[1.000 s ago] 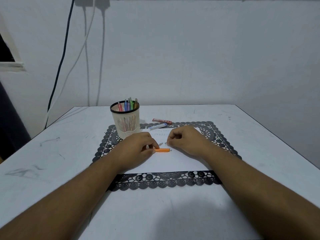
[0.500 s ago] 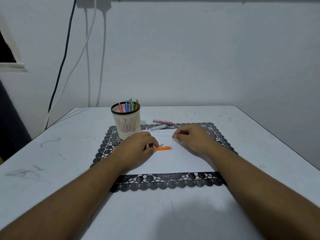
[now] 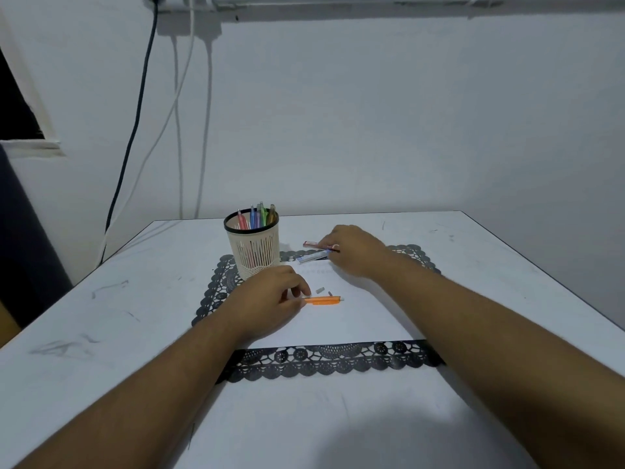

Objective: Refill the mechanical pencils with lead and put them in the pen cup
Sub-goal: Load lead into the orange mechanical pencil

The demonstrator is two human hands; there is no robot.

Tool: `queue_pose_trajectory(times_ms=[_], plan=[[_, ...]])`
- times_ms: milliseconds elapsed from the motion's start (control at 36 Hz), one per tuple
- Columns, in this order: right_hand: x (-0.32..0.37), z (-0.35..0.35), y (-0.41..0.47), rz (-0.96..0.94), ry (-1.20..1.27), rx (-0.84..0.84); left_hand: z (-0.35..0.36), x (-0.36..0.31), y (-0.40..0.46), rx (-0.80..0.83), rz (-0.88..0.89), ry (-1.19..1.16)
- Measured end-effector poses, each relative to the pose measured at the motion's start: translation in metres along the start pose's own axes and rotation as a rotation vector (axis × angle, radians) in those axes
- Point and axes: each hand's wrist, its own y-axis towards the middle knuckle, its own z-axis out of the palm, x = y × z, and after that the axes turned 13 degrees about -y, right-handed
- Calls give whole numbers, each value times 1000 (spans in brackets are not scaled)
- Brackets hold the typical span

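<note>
Reaching away from the orange mechanical pencil (image 3: 323, 300), the right hand (image 3: 351, 250) has gone from the middle of the white sheet (image 3: 355, 319) to its far edge, where it now lies over the two lead cases. Its fingers curl down onto the clear lead case (image 3: 313, 256), which lies tilted at the sheet's far edge; whether the grip has closed on the case or only touches it I cannot tell. The red lead case (image 3: 309, 244) lies just behind, its right end hidden under the same hand.

The left hand (image 3: 267, 299) has stayed put, resting on the sheet, with thumb and forefinger pinching the left end of the orange pencil, which lies flat and points right. Two small grey pieces (image 3: 320, 290) lie loose on the sheet just beyond the pencil, apart from both hands.

The pen cup (image 3: 253, 252), cream with a black rim, stands upright on the far left corner of the black lace mat (image 3: 324, 362) and holds several coloured pencils (image 3: 257, 216). Mat and sheet lie on the white desk (image 3: 101, 316).
</note>
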Motion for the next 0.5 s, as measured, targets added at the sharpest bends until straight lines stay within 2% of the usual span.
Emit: queue_pose_trajectory(times_ms=[111, 500], plan=[[12, 13, 13, -73, -288, 36, 2, 2, 2, -10, 19, 18], [18, -1, 29, -47, -312, 131, 8, 1, 5, -24, 33, 23]])
